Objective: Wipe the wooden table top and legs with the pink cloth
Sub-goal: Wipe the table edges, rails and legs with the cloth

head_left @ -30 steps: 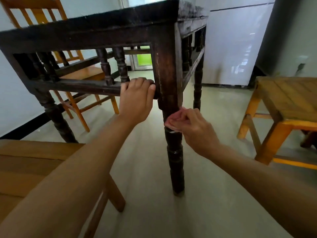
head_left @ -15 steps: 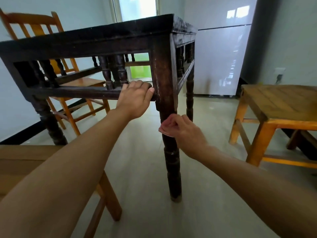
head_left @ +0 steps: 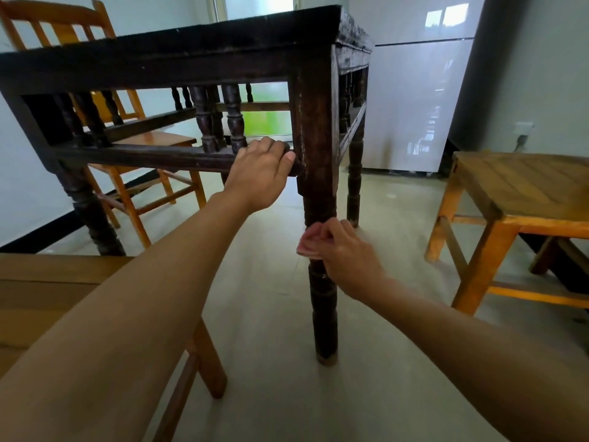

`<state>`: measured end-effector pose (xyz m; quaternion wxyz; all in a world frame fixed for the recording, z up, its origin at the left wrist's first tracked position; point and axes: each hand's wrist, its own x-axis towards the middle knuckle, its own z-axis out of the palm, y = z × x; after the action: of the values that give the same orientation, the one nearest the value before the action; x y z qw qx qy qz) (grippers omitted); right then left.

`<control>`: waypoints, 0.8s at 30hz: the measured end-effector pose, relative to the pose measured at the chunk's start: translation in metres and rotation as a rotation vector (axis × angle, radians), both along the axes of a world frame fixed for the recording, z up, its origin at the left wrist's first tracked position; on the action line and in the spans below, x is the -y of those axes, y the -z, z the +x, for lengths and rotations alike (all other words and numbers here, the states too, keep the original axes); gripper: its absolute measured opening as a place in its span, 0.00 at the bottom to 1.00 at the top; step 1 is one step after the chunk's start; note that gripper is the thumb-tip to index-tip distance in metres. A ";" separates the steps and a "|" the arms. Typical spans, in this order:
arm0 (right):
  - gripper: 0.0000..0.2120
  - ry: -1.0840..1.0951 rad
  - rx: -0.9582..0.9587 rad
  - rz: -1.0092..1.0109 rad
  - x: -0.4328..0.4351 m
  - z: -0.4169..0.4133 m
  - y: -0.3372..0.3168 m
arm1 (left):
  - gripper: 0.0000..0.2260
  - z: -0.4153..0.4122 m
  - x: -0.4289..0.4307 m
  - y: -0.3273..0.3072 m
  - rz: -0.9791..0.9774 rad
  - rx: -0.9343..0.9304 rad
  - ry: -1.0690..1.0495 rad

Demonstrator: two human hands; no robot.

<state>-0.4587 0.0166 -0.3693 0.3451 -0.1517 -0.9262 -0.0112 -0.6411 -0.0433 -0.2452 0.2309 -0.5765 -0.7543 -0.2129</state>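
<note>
Behind right hand [head_left: 345, 250], pink cloth [head_left: 307, 242] mostly hidden against table leg [head_left: 322, 295].

Bare left forearm [head_left: 143, 314], bare right forearm [head_left: 471, 342] — wrists too, seemingly.

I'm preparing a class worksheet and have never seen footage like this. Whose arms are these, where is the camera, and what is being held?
There is no machine here. A person wears a wide-angle camera on the head, so you look down along their own bare arms. The left hand grips the lower rail of a dark wooden table. The right hand holds a pink cloth against the table's near leg. The view is from low down, so the table top cannot be seen. Nearby stand a light wooden chair and a stool.
</note>
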 end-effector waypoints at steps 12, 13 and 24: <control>0.10 -0.006 -0.202 -0.040 -0.010 0.020 -0.008 | 0.19 0.002 -0.006 0.012 0.115 -0.043 -0.015; 0.10 -0.048 -0.207 -0.052 -0.003 0.008 -0.008 | 0.19 0.001 -0.005 0.012 0.109 -0.042 -0.009; 0.08 0.142 -0.428 -0.715 -0.062 0.033 -0.024 | 0.18 0.003 -0.010 0.019 0.174 -0.053 -0.033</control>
<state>-0.4259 0.0788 -0.3453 0.4538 -0.3242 -0.7663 0.3188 -0.6378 -0.0335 -0.2642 0.3036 -0.5471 -0.7361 -0.2584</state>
